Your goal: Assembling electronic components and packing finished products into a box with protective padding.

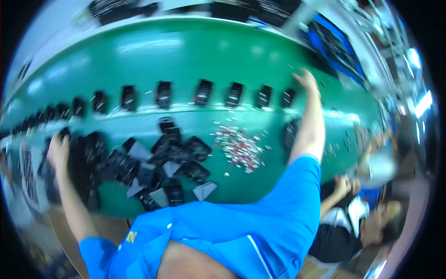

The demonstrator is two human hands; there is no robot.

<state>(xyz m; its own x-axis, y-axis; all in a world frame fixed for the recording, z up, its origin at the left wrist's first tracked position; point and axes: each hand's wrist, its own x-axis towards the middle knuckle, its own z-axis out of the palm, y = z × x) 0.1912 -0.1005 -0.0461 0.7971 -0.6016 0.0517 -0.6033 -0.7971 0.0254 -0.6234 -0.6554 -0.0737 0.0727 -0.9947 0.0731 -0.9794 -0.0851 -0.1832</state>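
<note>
My left arm stretches out to the left, and my left hand point(57, 151) is at a heap of black pieces point(83, 158). Its fingers are blurred against a small black piece point(64, 133), so I cannot make out a grip. Far forward on the right, my right hand point(306, 80) is over the green surface with thumb and fingers apart, holding nothing visible. The nearest thing to it is the last small black box-shaped device point(288, 97) in a long row. Another device point(163, 95) of that row lies mid-left.
Loose black devices and grey flat pieces point(172, 168) are piled before me. Right of them lies a scatter of small white-and-red parts point(239, 148). A dark round thing point(291, 132) is partly behind my right forearm. Another person point(344, 228) works at the right.
</note>
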